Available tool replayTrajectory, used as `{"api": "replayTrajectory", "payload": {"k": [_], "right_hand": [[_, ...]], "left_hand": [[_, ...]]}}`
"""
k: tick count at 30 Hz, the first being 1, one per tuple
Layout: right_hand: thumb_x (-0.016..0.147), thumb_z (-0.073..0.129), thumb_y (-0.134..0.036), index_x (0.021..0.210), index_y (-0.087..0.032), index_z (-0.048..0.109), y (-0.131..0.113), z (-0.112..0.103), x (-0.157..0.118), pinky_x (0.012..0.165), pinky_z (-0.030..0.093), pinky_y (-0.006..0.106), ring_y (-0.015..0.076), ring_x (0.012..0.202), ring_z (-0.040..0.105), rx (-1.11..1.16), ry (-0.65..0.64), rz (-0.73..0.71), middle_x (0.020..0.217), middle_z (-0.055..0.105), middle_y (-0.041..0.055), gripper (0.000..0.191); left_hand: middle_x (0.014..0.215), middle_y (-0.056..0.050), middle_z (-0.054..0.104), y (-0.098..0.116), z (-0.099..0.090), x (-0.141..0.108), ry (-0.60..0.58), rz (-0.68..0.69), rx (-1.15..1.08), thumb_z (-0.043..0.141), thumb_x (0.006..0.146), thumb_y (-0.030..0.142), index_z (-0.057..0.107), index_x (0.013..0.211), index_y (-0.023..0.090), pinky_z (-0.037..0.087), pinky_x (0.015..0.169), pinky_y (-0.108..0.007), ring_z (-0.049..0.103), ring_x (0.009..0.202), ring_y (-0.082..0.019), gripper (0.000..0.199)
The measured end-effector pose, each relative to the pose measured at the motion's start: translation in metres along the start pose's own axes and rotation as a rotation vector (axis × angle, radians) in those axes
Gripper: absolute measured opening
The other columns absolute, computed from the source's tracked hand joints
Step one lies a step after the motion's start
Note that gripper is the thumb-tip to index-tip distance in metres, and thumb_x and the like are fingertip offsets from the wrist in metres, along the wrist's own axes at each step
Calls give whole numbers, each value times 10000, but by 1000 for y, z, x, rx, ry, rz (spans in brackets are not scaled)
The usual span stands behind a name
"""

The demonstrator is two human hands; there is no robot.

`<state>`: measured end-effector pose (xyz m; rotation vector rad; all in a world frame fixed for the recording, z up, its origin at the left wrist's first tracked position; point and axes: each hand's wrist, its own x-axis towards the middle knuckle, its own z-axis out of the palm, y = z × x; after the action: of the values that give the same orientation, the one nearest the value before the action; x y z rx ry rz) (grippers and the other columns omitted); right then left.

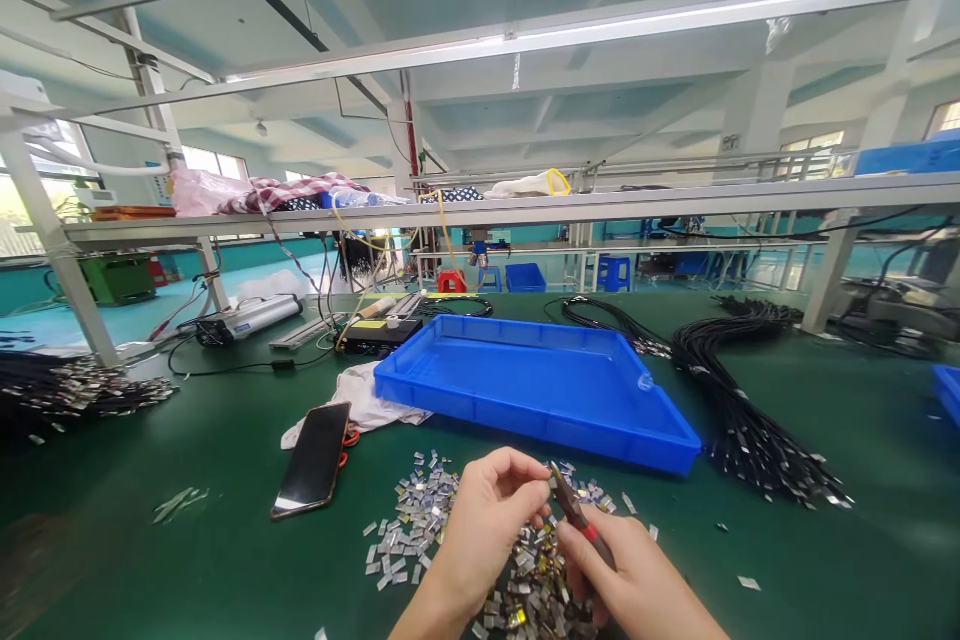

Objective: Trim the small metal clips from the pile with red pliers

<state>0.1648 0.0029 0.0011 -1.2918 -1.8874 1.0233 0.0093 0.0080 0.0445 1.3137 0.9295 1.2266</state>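
Pliers [577,518], slim, dark-jawed and red-handled, gripped by right hand [637,585]; left hand [480,530] pinches their tip.

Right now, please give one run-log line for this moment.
left hand: pinching small part | right hand: red-handled pliers | below: pile of small silver metal clips | behind: blue plastic tray

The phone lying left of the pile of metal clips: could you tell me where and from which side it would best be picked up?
Probably by its two long edges, near the middle, coming from above. The phone lies flat, screen up, on the green table, its near end free. Its far right corner sits beside the white cloth and something red, so approach from the bare left side.
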Motion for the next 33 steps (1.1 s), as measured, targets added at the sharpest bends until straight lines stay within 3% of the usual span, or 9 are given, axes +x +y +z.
{"api": "replayTrajectory", "payload": {"k": [6,9,14,20,28,33], "right_hand": [[862,391,-557,730,-195,508,-4,-1,-2,433,448,240,138,459,539,211,-95,38,589,569,-4,403],[860,367,-578,698,-205,474,-1,1,-1,391,419,230,133,413,520,182,-94,50,546,561,-6,421],[892,326,-534,665,-222,463,5,5,1,400,337,239,134,362,487,-37,8,35,479,583,-2,410],[907,298,-484,710,-225,527,12,8,4,538,321,292,198,550,527,-285,150,-72,596,620,33,398],[884,353,-527,713,-224,605,10,12,4,595,366,280,223,640,580,-202,231,-48,659,663,49,429],[899,294,-513,686,-223,553,16,21,8,554,305,285,214,588,535,-287,256,-7,613,625,48,444]], "left_hand": [[679,-24,629,-1,-2,0,-45,-19,-76,644,756,155,660,799,119,430,628,-242,539,631,-128,59],[669,-20,626,-2,-3,0,-42,-21,-75,642,758,155,660,796,121,427,633,-243,538,633,-127,54],[647,-26,630,-2,-2,1,-20,-25,-45,654,745,166,657,783,115,428,620,-251,543,613,-134,63],[634,-23,627,-4,0,4,13,-24,-29,656,745,181,650,776,120,435,615,-254,545,601,-136,68],[641,-27,637,-4,0,3,25,-14,-2,658,743,191,650,779,126,447,615,-256,555,601,-142,75],[667,-29,635,-6,-1,3,11,-15,-14,658,750,197,644,787,119,441,621,-258,550,624,-142,87]]}}
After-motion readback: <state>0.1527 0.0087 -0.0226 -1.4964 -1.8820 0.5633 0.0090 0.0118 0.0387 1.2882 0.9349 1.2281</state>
